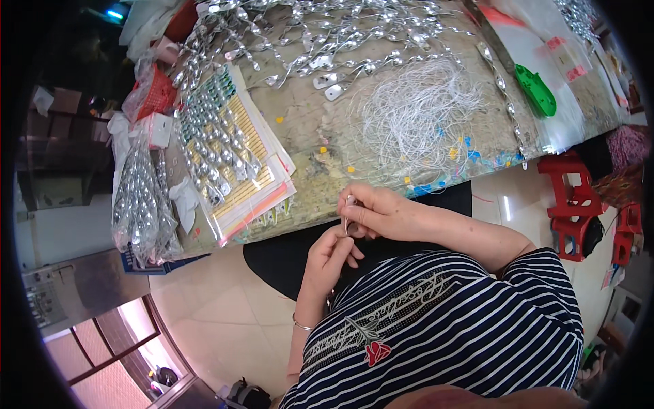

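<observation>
Head view: both hands' fingers pinch a small silver piece (349,202) just off the table edge (320,204), right hand (378,210) above left hand (330,255)

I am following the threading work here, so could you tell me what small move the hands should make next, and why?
Probably draw the thin string through: the right hand pinches a small silver piece at the table edge, while the left hand just below holds what looks like the strand, though it is too fine to see clearly.

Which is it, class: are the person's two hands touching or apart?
Touching. The head view shows the left hand fingertips meeting the right hand around a small silver piece, with no gap between them.
</observation>
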Demonstrator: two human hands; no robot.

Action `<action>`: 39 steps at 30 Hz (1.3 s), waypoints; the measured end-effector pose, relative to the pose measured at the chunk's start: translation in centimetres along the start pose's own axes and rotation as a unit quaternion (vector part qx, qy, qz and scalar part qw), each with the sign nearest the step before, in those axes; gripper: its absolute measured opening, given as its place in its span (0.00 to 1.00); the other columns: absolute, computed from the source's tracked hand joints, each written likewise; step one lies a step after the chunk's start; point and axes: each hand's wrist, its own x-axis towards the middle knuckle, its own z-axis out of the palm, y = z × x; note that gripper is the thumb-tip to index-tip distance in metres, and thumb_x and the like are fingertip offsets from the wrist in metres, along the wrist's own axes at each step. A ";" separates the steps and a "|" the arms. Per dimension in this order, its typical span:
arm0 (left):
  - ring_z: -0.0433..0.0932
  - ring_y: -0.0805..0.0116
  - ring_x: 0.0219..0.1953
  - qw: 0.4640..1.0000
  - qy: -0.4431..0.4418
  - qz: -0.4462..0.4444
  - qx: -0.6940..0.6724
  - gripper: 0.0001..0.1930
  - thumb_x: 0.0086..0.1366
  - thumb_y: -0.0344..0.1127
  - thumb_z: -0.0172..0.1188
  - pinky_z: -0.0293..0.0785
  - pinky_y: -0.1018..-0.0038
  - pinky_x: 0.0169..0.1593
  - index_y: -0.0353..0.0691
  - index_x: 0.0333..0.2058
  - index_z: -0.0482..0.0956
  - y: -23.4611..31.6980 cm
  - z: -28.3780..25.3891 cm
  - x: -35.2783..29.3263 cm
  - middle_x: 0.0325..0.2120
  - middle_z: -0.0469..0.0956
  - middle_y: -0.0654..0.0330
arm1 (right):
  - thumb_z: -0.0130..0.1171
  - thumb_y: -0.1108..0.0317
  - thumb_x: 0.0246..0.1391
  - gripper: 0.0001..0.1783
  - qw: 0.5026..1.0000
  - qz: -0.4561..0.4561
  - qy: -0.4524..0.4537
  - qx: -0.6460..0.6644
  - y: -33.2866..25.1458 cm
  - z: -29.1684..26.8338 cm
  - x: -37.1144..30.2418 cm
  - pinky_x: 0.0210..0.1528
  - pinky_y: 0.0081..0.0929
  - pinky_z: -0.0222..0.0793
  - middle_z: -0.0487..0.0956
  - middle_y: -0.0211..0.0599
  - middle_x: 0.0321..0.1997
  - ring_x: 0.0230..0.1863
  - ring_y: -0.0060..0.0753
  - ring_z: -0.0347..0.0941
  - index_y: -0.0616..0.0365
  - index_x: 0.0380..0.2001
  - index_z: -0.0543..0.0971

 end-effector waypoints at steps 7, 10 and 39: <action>0.70 0.82 0.22 1.000 0.016 -0.016 0.007 0.14 0.71 0.34 0.44 0.65 0.86 0.25 0.33 0.50 0.70 0.7 -0.7 1.3 0.31 0.76 0.63 | 0.48 0.62 0.63 0.11 0.991 -0.085 0.036 -0.100 2.0 -1.3 2.8 0.33 0.19 0.67 0.73 0.32 0.30 0.30 0.20 0.69 0.59 0.39 0.73; 0.68 0.83 0.22 0.998 0.055 -0.018 0.017 0.15 0.71 0.34 0.43 0.64 0.87 0.25 0.33 0.51 0.70 0.6 -1.8 1.2 0.31 0.77 0.64 | 0.55 0.65 0.58 0.11 0.936 -0.148 0.163 -0.274 0.3 -4.3 5.4 0.40 0.27 0.68 0.73 0.40 0.36 0.36 0.34 0.72 0.58 0.40 0.78; 0.68 0.84 0.23 0.983 0.180 0.036 0.019 0.12 0.68 0.32 0.51 0.64 0.87 0.26 0.32 0.46 0.75 1.9 -3.4 2.1 0.28 0.76 0.65 | 0.47 0.67 0.63 0.06 0.995 -0.064 -0.036 -0.068 -2.5 -0.4 4.2 0.29 0.18 0.63 0.69 0.25 0.23 0.25 0.17 0.65 0.57 0.35 0.68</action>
